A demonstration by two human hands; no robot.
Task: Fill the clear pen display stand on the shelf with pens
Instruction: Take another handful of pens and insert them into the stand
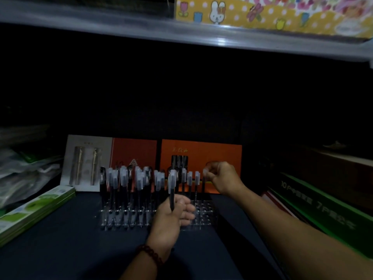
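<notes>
Shelf: we see a dark shelf [60, 229] carrying the stand, with orange boxes [201, 150] propped behind it
Stand: the clear pen display stand [203, 217] runs left to right at mid-shelf; its left part is crowded with upright capped pens [123, 178], while its right part shows bare holes
Right hand: the right hand [224, 178] is at the back row's right end, fingers pinching what we take for the top of the last pen [203, 184]; blur hides the contact
Left hand: the left hand [171, 221] is in front of the stand, fingers curled around a spare pen [172, 182]
Spare pen: upright, cap up, tip hidden in the palm
Key relation: we judge the empty holes lie just right of the left fingers, and the pen's long axis already matches them
</notes>
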